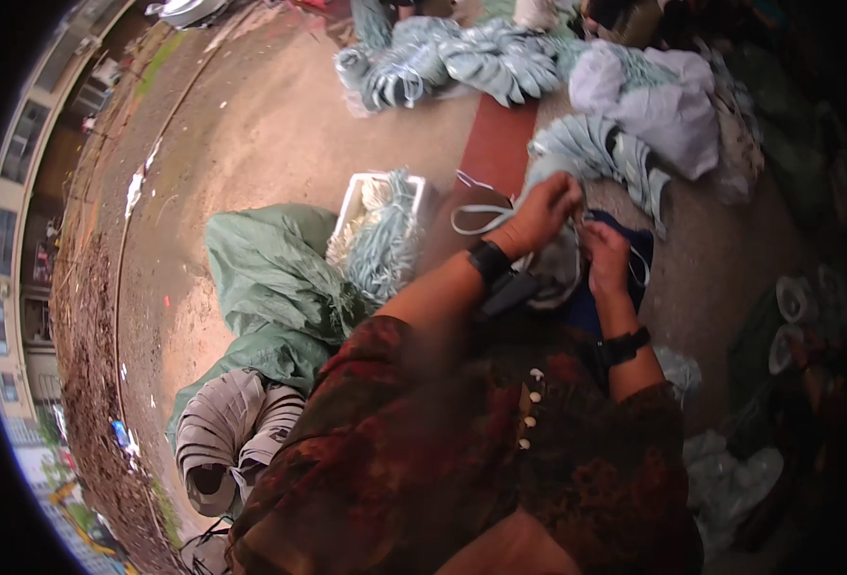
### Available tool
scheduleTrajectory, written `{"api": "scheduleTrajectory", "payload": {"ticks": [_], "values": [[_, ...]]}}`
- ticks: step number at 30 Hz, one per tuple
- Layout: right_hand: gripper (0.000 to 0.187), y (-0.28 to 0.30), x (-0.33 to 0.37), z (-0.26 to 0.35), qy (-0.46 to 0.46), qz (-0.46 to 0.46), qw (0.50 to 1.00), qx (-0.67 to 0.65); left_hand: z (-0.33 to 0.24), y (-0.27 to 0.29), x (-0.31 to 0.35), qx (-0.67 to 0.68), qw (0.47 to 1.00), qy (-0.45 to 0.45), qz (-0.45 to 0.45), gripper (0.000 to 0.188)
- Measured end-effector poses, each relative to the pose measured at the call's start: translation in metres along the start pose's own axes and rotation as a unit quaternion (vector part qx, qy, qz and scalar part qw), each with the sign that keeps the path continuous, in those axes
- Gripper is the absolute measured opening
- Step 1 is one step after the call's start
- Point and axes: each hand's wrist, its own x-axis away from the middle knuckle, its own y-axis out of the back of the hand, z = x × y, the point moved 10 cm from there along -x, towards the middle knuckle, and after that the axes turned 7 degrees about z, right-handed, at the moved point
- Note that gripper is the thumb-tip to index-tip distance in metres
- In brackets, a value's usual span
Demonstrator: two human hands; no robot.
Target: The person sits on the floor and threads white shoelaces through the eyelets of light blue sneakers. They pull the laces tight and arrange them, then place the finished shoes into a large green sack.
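Over my lap, my left hand (pixel 550 209) is closed in a pinch, fingers bent toward the thumb. Just right of it and slightly nearer, my right hand (pixel 607 253) is also closed, fingertips together. A pale strap (pixel 478 213) loops out to the left from beneath my left hand. Between and below the hands lies a greyish fabric piece (pixel 560 261), partly covered by them. What exactly the fingertips pinch is too small to make out. Beyond the hands curves a stack of pale blue-grey nested pieces (pixel 601 149). Dark blue cloth (pixel 639 251) shows beside my right hand.
A white box (pixel 354 196) full of pale blue and cream cords stands to the left, against a green sack (pixel 275 264). Grey nested pieces (pixel 217 422) lie nearer. Farther off are more pale blue stacks (pixel 443 62) and a white bag (pixel 668 125). Clear plastic bags (pixel 735 479) lie right.
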Motion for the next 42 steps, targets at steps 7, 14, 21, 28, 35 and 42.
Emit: {"api": "scheduleTrajectory", "payload": {"ticks": [7, 14, 21, 28, 35, 42], "values": [[0.005, -0.037, 0.009, 0.048, 0.170, 0.049, 0.913, 0.368, -0.014, 0.022, 0.017, 0.178, 0.983, 0.035, -0.037, 0.009], [0.003, -0.061, 0.017, 0.052, 0.197, 0.073, 0.800, 0.563, 0.021, 0.059, 0.037, 0.267, 0.953, 0.045, -0.134, 0.011], [0.001, -0.069, 0.016, 0.053, 0.211, 0.156, 0.848, 0.461, 0.032, 0.062, 0.039, 0.306, 0.940, 0.046, -0.147, 0.011], [0.004, -0.066, 0.013, 0.042, 0.224, 0.106, 0.837, 0.488, 0.056, 0.064, 0.051, 0.276, 0.940, 0.112, -0.165, 0.006], [0.010, -0.049, 0.023, 0.058, 0.263, 0.027, 0.872, 0.413, -0.033, 0.036, 0.060, -0.311, 0.943, -0.042, -0.109, 0.031], [0.012, -0.049, 0.016, 0.044, 0.255, 0.006, 0.864, 0.435, -0.029, -0.007, 0.073, -0.573, 0.816, -0.063, 0.042, 0.007]]}}
